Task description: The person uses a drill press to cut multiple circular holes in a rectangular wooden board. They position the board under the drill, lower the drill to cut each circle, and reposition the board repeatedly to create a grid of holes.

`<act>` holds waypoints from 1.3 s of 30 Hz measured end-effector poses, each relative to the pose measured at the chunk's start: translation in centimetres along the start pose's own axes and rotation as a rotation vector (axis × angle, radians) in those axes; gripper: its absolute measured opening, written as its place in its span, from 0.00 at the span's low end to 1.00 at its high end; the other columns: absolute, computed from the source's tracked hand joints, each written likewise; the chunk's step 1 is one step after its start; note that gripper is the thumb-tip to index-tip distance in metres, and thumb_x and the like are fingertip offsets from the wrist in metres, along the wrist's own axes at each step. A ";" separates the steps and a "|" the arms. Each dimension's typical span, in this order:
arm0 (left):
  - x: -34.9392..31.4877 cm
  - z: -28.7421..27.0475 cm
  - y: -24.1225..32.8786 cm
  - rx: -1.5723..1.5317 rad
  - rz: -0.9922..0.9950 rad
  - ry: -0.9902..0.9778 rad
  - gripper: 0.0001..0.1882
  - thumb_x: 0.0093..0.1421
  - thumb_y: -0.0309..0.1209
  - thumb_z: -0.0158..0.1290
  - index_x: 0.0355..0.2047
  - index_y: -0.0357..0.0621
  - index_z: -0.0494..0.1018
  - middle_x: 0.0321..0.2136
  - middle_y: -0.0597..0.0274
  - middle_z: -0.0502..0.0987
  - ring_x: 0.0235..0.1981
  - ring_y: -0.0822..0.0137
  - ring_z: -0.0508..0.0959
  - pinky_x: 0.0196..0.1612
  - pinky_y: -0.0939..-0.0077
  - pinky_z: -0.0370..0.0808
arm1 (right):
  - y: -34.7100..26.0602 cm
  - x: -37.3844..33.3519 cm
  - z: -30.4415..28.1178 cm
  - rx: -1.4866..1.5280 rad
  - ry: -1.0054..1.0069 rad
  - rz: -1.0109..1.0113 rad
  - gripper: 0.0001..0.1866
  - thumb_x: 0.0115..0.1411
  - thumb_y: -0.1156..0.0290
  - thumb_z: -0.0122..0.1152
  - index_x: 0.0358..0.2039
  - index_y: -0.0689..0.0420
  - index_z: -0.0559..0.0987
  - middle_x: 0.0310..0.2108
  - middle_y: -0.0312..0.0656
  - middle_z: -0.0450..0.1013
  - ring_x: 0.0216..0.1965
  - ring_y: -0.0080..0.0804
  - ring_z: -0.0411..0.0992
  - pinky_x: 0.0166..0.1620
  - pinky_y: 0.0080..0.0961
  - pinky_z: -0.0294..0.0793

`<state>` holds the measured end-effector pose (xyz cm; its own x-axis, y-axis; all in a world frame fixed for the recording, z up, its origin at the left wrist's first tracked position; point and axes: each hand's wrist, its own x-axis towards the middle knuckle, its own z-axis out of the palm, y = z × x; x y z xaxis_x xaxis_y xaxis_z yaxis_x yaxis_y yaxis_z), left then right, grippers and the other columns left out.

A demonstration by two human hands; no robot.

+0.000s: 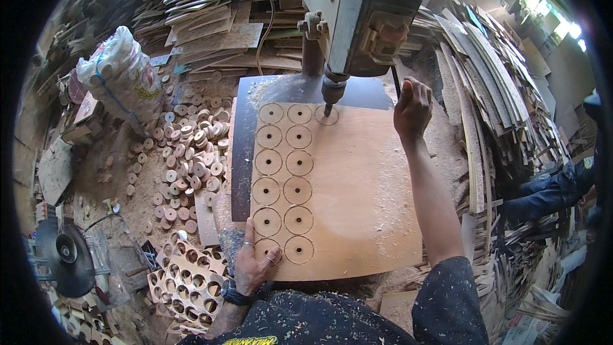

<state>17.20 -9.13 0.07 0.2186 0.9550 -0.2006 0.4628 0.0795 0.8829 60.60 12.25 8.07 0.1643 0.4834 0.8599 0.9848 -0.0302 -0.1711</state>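
A thin plywood sheet [357, 185] lies on the dark drill press table [241, 153]. Two columns of ring-cut circles, each with a centre hole, run down its left side. Above the sheet's far edge hangs the drill press [377, 25]. Its chuck [333, 89] points a bit down onto another circle [327, 115] at the top of a third column. My left hand [255, 263] grips the sheet's near left edge, thumb on top by the lowest circle. My right hand [414, 110] is closed round the dark feed lever [396, 82], beside the press.
Many loose wooden discs [191, 153] lie heaped on the floor at left, behind a stuffed plastic sack [124, 76]. Leftover boards full of holes [191, 278] sit near left, beside a fan [64, 249]. Stacked boards [217, 19] stand behind; a person's leg [549, 188] shows at right.
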 end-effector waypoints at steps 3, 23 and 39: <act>-0.1 0.0 0.4 -0.069 0.000 -0.008 0.55 0.60 0.43 0.67 0.75 0.38 0.44 0.62 0.35 0.70 0.61 0.51 0.76 0.61 0.63 0.74 | 0.4 -0.5 1.4 -0.027 0.038 -0.022 0.18 0.75 0.57 0.45 0.53 0.53 0.76 0.49 0.47 0.74 0.56 0.48 0.69 0.56 0.48 0.67; -0.3 0.4 0.2 0.030 0.066 0.054 0.56 0.59 0.45 0.68 0.75 0.37 0.45 0.56 0.34 0.76 0.55 0.50 0.81 0.56 0.63 0.78 | 2.1 -1.1 7.2 0.063 0.118 -0.019 0.25 0.76 0.49 0.37 0.61 0.50 0.70 0.58 0.48 0.68 0.60 0.50 0.65 0.60 0.51 0.59; -1.5 0.5 2.0 0.232 -0.031 0.079 0.54 0.61 0.56 0.61 0.74 0.38 0.47 0.53 0.33 0.78 0.53 0.38 0.80 0.56 0.54 0.76 | 0.2 0.4 -1.6 0.439 -0.482 0.427 0.34 0.73 0.42 0.44 0.29 0.58 0.85 0.28 0.59 0.79 0.35 0.59 0.80 0.39 0.45 0.77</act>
<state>18.17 -10.55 1.91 0.1374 0.9733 -0.1841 0.6553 0.0500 0.7537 60.99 11.07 9.12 0.3830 0.8374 0.3899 0.7124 0.0009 -0.7017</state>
